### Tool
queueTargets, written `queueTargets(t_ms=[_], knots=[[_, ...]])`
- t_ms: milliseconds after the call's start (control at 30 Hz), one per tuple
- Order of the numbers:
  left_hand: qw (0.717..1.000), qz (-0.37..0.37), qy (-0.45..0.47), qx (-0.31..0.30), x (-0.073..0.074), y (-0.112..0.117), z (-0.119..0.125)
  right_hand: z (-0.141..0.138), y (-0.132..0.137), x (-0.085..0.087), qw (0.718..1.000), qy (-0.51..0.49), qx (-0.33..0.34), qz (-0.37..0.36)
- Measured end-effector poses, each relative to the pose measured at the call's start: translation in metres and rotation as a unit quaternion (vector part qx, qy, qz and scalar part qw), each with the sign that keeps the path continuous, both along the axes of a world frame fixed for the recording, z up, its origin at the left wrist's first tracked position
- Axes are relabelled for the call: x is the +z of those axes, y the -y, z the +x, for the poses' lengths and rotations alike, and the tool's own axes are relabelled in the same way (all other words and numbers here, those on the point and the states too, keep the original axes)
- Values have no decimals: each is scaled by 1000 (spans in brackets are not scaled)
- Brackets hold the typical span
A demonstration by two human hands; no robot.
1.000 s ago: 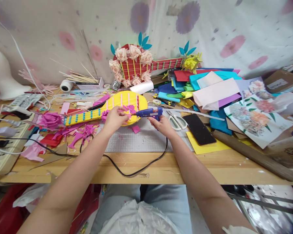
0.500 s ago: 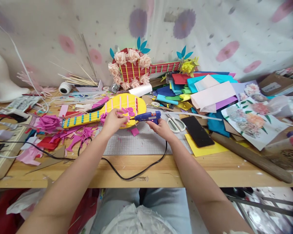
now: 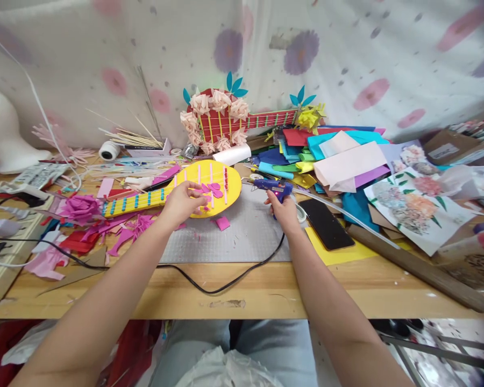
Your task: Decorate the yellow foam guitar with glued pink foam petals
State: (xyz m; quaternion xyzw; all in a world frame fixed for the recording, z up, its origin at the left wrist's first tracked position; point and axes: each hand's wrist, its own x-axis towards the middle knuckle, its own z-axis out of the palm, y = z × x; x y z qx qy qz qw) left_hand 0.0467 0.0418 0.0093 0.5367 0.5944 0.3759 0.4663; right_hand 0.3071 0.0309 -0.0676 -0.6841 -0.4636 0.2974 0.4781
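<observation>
In my right hand (image 3: 283, 209) is a blue glue gun (image 3: 275, 186), its nozzle pointing left and a long clear glue stick (image 3: 342, 214) running out of its back. My left hand (image 3: 184, 203) is over the body of a yellow toy guitar (image 3: 232, 188), fingers closed at a pink petal piece (image 3: 205, 206), partly hidden by the fingertips. More pink petals (image 3: 213, 189) are on the guitar's face beside that hand. Pink strips and a row of red bits cross the body, and teal bars cross the neck. A pink rose (image 3: 80, 208) is at the neck's end.
A grey cutting mat (image 3: 250, 244) lies under the guitar. Scissors (image 3: 300, 213), a black phone (image 3: 326, 224) and a wooden stick (image 3: 419, 269) are at right. Behind stands a red flowered guitar (image 3: 215, 121). The glue gun's black cord (image 3: 226, 290) loops along the front.
My right hand has drawn the glue gun away to the right, off the petals and over the scissors. My left hand stays at the petals. The view has tilted slightly.
</observation>
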Motion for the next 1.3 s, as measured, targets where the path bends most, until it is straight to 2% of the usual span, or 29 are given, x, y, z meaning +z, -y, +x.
queueTargets(t_ms=[67,167,367,467,567,667,767,867,933,1133,1300], knots=[[998,44,-47,7,-1,-6,-4,2,-5,-7,998,56,-31,-25],[991,92,-102,-3,0,-13,-10,-2,-10,-13,986,151,-34,-56],[953,172,-241,-66,7,-15,-14,-11,-12,-10,963,261,47,-36],[939,188,-278,-75,11,-13,-15,-1,-2,1,941,326,79,-42],[935,204,-274,-94,12,-12,-16,7,18,22,912,390,75,-102],[927,219,-281,-119,9,-12,-17,-3,34,43,904,364,158,-157],[909,231,-314,-145,5,-13,-17,-33,34,53,919,276,270,-76],[881,249,-356,-190,3,-13,-17,-67,19,53,936,215,274,45],[862,255,-384,-210,4,-13,-15,-85,6,52,922,213,307,101],[831,241,-453,-216,13,-13,-8,-109,-16,60,890,311,322,91],[841,226,-443,-215,12,-12,-9,-114,-19,63,888,329,315,61]])
